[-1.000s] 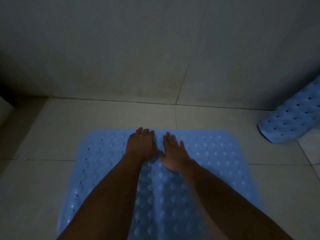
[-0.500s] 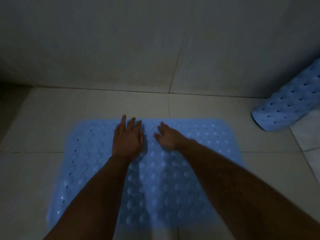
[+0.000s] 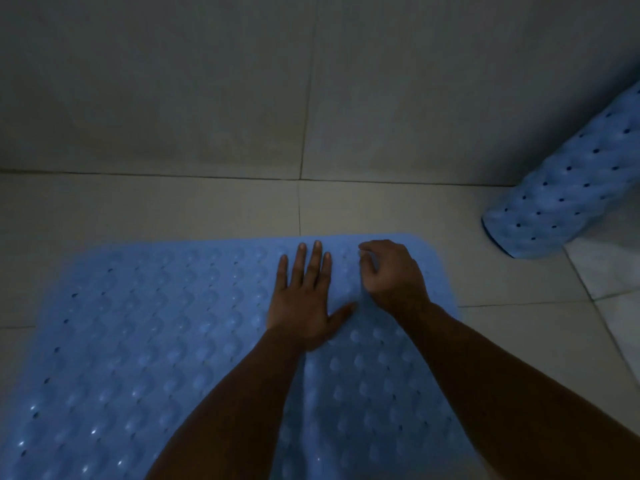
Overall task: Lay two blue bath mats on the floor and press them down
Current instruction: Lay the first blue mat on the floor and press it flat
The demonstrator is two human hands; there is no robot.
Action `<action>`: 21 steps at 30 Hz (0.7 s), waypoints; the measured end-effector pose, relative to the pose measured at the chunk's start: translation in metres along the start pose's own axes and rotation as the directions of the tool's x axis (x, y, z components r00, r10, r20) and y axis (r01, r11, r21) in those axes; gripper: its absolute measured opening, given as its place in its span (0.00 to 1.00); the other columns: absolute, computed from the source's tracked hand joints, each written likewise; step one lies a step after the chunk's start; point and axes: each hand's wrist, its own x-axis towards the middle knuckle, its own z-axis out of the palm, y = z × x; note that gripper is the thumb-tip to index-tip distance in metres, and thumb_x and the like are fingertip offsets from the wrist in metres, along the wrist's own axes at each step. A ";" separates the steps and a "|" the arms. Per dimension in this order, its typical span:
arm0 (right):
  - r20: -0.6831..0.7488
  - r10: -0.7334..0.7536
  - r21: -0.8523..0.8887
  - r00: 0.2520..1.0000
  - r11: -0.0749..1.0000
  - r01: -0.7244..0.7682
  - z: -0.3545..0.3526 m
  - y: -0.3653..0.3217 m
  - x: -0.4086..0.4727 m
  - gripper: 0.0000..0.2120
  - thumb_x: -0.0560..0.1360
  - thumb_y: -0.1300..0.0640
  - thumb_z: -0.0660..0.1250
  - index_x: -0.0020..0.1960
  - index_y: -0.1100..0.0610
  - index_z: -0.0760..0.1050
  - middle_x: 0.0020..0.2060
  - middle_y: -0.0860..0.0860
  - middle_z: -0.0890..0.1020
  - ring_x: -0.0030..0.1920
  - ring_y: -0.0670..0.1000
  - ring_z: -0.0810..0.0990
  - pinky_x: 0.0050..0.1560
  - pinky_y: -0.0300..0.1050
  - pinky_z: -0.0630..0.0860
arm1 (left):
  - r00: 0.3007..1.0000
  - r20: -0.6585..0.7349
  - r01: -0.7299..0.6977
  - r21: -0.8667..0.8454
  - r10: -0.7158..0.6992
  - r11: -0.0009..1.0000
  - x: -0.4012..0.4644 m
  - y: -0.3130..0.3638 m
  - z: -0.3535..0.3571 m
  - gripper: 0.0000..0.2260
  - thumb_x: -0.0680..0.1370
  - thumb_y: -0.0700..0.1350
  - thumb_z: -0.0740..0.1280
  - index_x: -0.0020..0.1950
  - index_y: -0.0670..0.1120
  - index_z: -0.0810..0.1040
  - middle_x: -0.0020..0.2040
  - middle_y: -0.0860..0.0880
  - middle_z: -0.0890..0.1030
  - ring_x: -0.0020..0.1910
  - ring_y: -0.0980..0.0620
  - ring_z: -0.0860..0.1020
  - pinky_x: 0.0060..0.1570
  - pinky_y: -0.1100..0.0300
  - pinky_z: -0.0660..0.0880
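A blue bubbled bath mat [image 3: 145,341] lies spread flat on the pale tiled floor, filling the lower part of the view. My left hand [image 3: 304,296] rests palm down on it near its far edge, fingers straight and slightly apart. My right hand [image 3: 391,271] is just to the right, by the mat's far right corner, with its fingers curled downward onto the mat; nothing is seen in it. A second blue bath mat [image 3: 568,188] stands rolled up at the right, leaning against the wall.
A tiled wall [image 3: 242,81] rises just beyond the mat's far edge. The bare floor [image 3: 173,209] shows as a strip between mat and wall and to the right of the mat. The room is dim.
Both hands have shifted right along the mat's far edge. My right hand has gone from flat to curled fingers. The view has moved closer and to the left over the mat.
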 end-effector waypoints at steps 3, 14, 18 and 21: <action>-0.038 -0.040 -0.069 0.998 0.997 0.038 0.002 0.020 -0.007 0.22 0.78 0.43 0.54 0.57 0.53 0.82 0.54 0.51 0.84 0.59 0.57 0.79 0.60 0.53 0.76 | 0.997 0.071 0.007 -0.004 -0.007 1.000 0.002 0.003 -0.006 0.41 0.78 0.73 0.38 0.83 0.47 0.38 0.83 0.46 0.36 0.80 0.44 0.31 0.77 0.37 0.38; 0.468 -0.006 -0.191 0.884 0.976 0.108 -0.003 -0.010 -0.009 0.32 0.84 0.40 0.47 0.82 0.56 0.48 0.82 0.52 0.46 0.82 0.53 0.44 0.80 0.58 0.44 | 0.985 0.173 0.028 0.013 -0.030 1.000 0.040 0.005 -0.101 0.22 0.79 0.52 0.60 0.72 0.46 0.72 0.73 0.46 0.72 0.76 0.42 0.64 0.70 0.44 0.65; 0.336 -0.050 -0.305 0.941 0.939 0.159 0.033 -0.004 -0.036 0.41 0.78 0.32 0.39 0.82 0.57 0.44 0.81 0.55 0.41 0.81 0.56 0.40 0.79 0.63 0.38 | 0.994 0.074 0.080 -0.031 -0.078 0.996 0.021 0.000 -0.076 0.28 0.80 0.55 0.57 0.79 0.47 0.63 0.80 0.46 0.63 0.81 0.41 0.53 0.74 0.43 0.60; 0.200 -0.098 -0.332 0.975 0.929 0.161 0.042 0.001 -0.038 0.42 0.79 0.30 0.38 0.82 0.57 0.46 0.82 0.55 0.44 0.81 0.54 0.41 0.79 0.63 0.42 | 0.995 -0.071 0.074 -0.041 -0.077 0.996 0.015 -0.010 -0.057 0.30 0.78 0.55 0.48 0.78 0.45 0.67 0.79 0.45 0.67 0.81 0.39 0.57 0.71 0.40 0.65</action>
